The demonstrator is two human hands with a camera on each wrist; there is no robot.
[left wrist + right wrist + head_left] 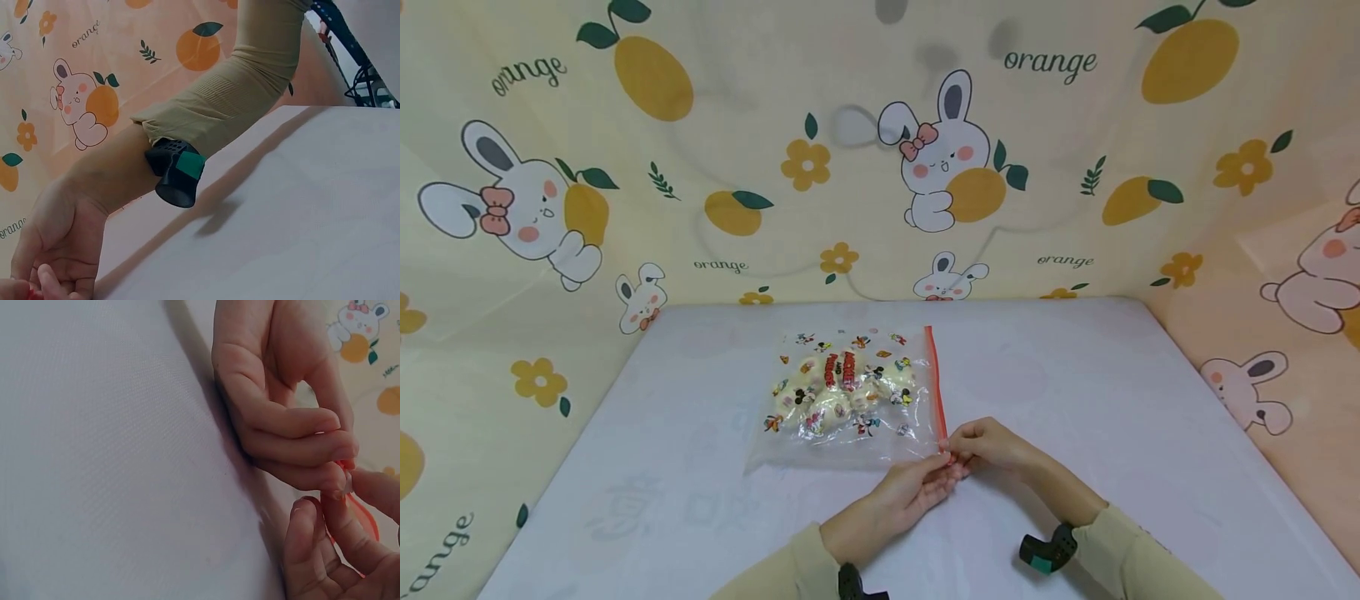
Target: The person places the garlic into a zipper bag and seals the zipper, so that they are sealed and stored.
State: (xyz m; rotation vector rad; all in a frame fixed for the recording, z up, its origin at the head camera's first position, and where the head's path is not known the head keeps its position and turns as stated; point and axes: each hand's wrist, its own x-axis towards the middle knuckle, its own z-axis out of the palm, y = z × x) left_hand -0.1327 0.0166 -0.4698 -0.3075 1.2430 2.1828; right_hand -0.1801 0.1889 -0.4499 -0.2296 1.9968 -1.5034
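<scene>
A clear zip bag [850,446] printed with small cartoon figures lies flat on the table, with several pale, rounded lumps inside. Its red zip strip [937,383] runs along the right side. At the near end of that strip, my left hand [913,497] pinches the bag's corner between thumb and fingers. My right hand [996,446] pinches the same corner from the right, its fingertips close against the left ones. In the right wrist view, a small whitish piece [348,482] shows between the fingertips; what it is cannot be told.
A white-covered table [1075,375] carries the bag. Behind and at both sides stands a cream cloth backdrop [865,208] printed with rabbits and oranges. Black wrist cameras [1048,550] sit on both wrists. Dark cables [369,81] show beyond the table in the left wrist view.
</scene>
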